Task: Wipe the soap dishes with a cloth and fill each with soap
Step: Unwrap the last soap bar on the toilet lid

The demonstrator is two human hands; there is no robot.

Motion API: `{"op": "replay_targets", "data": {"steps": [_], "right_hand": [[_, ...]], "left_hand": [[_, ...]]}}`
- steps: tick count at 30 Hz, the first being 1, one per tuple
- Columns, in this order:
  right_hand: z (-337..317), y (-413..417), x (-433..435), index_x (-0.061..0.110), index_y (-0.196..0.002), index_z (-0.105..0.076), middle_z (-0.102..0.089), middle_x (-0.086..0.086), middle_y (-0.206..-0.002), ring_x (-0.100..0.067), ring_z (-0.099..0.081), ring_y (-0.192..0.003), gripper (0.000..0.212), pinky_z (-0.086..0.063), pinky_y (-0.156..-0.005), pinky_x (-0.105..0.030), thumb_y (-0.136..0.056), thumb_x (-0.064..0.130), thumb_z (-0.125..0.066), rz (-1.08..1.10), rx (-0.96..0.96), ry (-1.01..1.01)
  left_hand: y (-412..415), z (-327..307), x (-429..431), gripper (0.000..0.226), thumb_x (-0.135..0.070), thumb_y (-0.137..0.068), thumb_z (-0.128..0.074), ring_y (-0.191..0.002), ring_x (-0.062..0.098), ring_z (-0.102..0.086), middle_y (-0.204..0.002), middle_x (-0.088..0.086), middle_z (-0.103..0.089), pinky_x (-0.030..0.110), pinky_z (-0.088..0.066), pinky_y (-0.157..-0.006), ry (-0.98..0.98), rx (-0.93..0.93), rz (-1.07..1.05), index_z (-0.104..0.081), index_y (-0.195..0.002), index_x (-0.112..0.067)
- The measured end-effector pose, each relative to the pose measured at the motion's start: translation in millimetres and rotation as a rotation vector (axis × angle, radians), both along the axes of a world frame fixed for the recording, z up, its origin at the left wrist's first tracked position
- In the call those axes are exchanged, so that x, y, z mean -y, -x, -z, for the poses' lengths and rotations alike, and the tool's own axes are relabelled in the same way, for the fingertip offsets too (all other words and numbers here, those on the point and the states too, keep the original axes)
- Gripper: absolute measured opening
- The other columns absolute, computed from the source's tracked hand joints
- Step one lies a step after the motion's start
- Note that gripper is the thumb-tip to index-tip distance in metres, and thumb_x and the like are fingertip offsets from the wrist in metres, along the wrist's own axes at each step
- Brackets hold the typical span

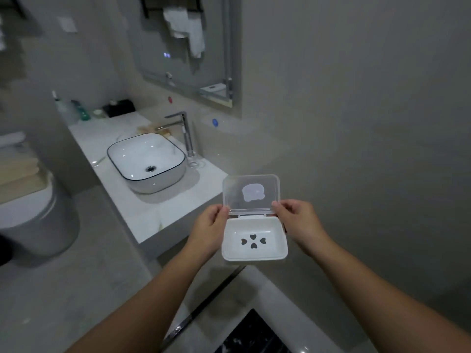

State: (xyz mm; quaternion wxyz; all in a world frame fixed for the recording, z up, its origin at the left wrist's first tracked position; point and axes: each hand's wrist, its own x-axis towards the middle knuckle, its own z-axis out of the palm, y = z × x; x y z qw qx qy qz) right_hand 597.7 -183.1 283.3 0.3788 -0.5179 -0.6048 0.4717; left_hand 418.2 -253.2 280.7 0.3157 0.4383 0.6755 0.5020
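The bare left forearm (142,296) and right forearm (369,284) reach forward and converge. The left hand (207,229) and right hand (299,220) face each other, fingers curled and thumbs on top, each gripping one side of the soap dish (254,240).

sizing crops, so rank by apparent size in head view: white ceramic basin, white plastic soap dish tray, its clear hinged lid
1. white ceramic basin
2. white plastic soap dish tray
3. clear hinged lid, close to the tray
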Motion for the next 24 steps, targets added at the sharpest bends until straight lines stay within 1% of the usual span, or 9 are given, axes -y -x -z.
{"op": "replay_targets", "data": {"steps": [3, 6, 8, 10, 12, 15, 19, 22, 24], "right_hand": [[8, 50, -8, -0.001, -0.073, -0.067, -0.067, -0.026, -0.074, -0.018, -0.052, -0.057, 0.032, -0.042, -0.058, -0.033, -0.092, 0.023, -0.058, -0.086, 0.040, -0.020], [11, 94, -20, -0.001, -0.070, -0.065, -0.063, -0.028, -0.069, -0.017, -0.048, -0.055, 0.032, -0.041, -0.056, -0.033, -0.091, 0.021, -0.060, -0.172, 0.084, -0.059], [14, 122, -27, -0.001, -0.068, -0.065, -0.061, -0.023, -0.062, -0.017, -0.048, -0.055, 0.029, -0.041, -0.056, -0.033, -0.090, 0.019, -0.062, -0.228, 0.088, -0.089], [20, 150, -36, 0.003, -0.067, -0.065, -0.061, -0.019, -0.061, -0.015, -0.049, -0.056, 0.026, -0.044, -0.057, -0.035, -0.088, 0.019, -0.064, -0.277, 0.100, -0.114], [24, 178, -44, 0.007, -0.068, -0.066, -0.062, -0.014, -0.061, -0.013, -0.050, -0.056, 0.024, -0.044, -0.058, -0.033, -0.087, 0.021, -0.065, -0.342, 0.108, -0.128], [27, 217, -57, 0.012, -0.072, -0.068, -0.064, -0.001, -0.062, -0.012, -0.055, -0.057, 0.019, -0.044, -0.060, -0.028, -0.087, 0.024, -0.066, -0.464, 0.094, -0.143], [29, 255, -78, 0.017, -0.080, -0.068, -0.067, 0.001, -0.070, -0.015, -0.063, -0.067, 0.015, -0.044, -0.057, -0.021, -0.089, 0.027, -0.062, -0.644, 0.113, -0.160], [24, 282, -88, 0.020, -0.082, -0.068, -0.068, 0.003, -0.071, -0.012, -0.064, -0.068, 0.019, -0.047, -0.058, -0.024, -0.093, 0.031, -0.056, -0.810, 0.136, -0.149], [24, 299, -91, 0.019, -0.076, -0.067, -0.067, 0.002, -0.068, -0.015, -0.064, -0.067, 0.024, -0.051, -0.062, -0.032, -0.093, 0.031, -0.054, -0.904, 0.168, -0.171]], "left_hand": [[43, 3, 9, 0.020, -0.021, -0.098, -0.047, -0.070, -0.002, -0.057, -0.080, -0.008, -0.065, 0.004, -0.041, -0.055, -0.003, -0.009, -0.107, -0.065, -0.094, -0.013], [80, 9, 14, 0.020, -0.021, -0.098, -0.048, -0.075, -0.001, -0.055, -0.085, -0.005, -0.065, 0.001, -0.039, -0.058, 0.014, -0.052, -0.211, -0.066, -0.099, -0.011], [100, 14, 18, 0.020, -0.022, -0.097, -0.050, -0.076, 0.001, -0.057, -0.088, -0.003, -0.066, 0.002, -0.039, -0.060, 0.033, -0.056, -0.293, -0.067, -0.100, -0.011], [119, 20, 22, 0.021, -0.026, -0.096, -0.050, -0.079, 0.001, -0.059, -0.090, -0.005, -0.068, 0.004, -0.040, -0.061, 0.063, -0.068, -0.359, -0.067, -0.101, -0.014], [137, 24, 25, 0.021, -0.028, -0.096, -0.050, -0.080, 0.001, -0.061, -0.089, -0.006, -0.069, 0.006, -0.041, -0.061, 0.083, -0.070, -0.435, -0.067, -0.099, -0.017], [161, 25, 26, 0.018, -0.025, -0.096, -0.052, -0.070, 0.001, -0.059, -0.080, -0.004, -0.068, 0.006, -0.040, -0.056, 0.089, -0.081, -0.571, -0.066, -0.089, -0.016], [176, 24, 23, 0.020, -0.024, -0.095, -0.052, -0.063, 0.004, -0.056, -0.071, -0.006, -0.064, 0.006, -0.038, -0.049, 0.123, -0.065, -0.715, -0.066, -0.085, -0.013], [187, 20, 23, 0.021, -0.024, -0.095, -0.052, -0.061, 0.002, -0.056, -0.069, -0.007, -0.064, 0.007, -0.038, -0.049, 0.125, -0.060, -0.824, -0.065, -0.081, -0.015], [193, 22, 27, 0.022, -0.024, -0.095, -0.053, -0.054, -0.005, -0.052, -0.065, -0.010, -0.061, 0.007, -0.037, -0.048, 0.129, -0.073, -0.887, -0.062, -0.076, -0.018]]}}
